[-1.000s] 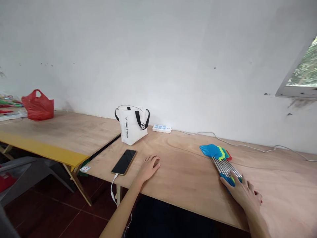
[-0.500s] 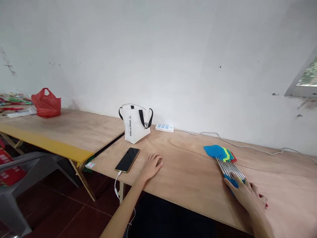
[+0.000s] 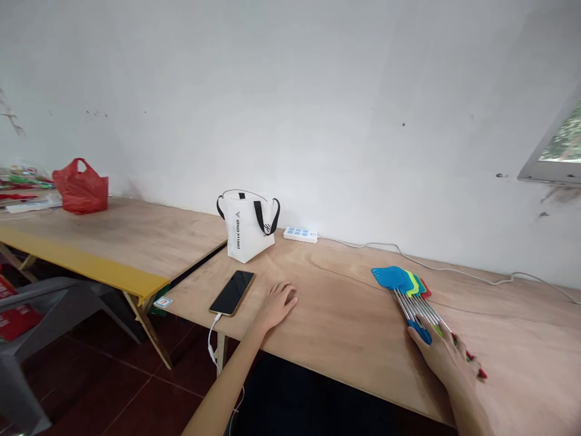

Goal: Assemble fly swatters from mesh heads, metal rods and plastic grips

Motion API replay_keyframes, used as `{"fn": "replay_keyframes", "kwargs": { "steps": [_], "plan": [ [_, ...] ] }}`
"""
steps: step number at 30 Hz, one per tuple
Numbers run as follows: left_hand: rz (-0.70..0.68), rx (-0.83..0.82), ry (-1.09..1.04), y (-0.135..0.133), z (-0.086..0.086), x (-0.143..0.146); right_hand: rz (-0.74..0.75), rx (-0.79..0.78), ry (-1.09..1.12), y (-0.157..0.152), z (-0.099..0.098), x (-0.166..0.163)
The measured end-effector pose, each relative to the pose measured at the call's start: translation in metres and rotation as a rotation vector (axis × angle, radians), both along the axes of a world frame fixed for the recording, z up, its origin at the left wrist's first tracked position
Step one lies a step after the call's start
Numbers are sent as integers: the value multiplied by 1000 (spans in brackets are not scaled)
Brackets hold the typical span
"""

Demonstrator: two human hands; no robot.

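Note:
My left hand [image 3: 278, 304] lies on the wooden table, fingers stretched out, with nothing in it. Just left of it is a black-screened smartphone [image 3: 232, 293] with a white cable plugged into its near end. At the right, my right hand [image 3: 442, 350] spans the handles of several fly swatters [image 3: 394, 278], thumb on the blue handle and fingers over the others. The swatters lie fanned on the table, overlapping, with blue, yellow-green and red heads pointing away and silvery metal shafts. My palm and fingers hide much of the handles.
A white bag with black handles [image 3: 249, 233] stands behind the phone, beside a white power strip [image 3: 301, 234] whose cable [image 3: 436, 263] runs along the wall. On the left table [image 3: 149, 236] sits a red plastic bag [image 3: 82, 189]. A grey chair [image 3: 68, 315] stands below.
My right hand has shifted slightly left along the swatters' handles, its fingers a little more spread, and more of the red handle's end shows. The left hand stays resting on the table.

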State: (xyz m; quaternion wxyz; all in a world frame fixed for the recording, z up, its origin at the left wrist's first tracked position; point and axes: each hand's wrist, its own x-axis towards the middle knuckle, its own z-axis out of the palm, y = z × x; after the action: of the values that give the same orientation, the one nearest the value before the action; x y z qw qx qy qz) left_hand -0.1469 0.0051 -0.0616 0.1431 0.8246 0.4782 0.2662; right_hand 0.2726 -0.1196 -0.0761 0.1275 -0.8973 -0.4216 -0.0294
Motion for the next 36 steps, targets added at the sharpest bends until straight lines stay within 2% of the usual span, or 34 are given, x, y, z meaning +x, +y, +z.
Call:
{"fn": "replay_keyframes", "kwargs": {
  "steps": [7, 17, 25, 36],
  "plan": [
    [-5, 15, -2, 0, 0, 0, 31, 53, 23, 1, 2, -6],
    [-2, 12, 5, 0, 0, 0, 52, 138, 25, 4, -6, -8],
    [-2, 5, 5, 2, 0, 1, 42, 72, -2, 2, 0, -12],
    [-10, 41, -6, 2, -3, -2, 14, -3, -161, 7, -5, -15]
  ]
}}
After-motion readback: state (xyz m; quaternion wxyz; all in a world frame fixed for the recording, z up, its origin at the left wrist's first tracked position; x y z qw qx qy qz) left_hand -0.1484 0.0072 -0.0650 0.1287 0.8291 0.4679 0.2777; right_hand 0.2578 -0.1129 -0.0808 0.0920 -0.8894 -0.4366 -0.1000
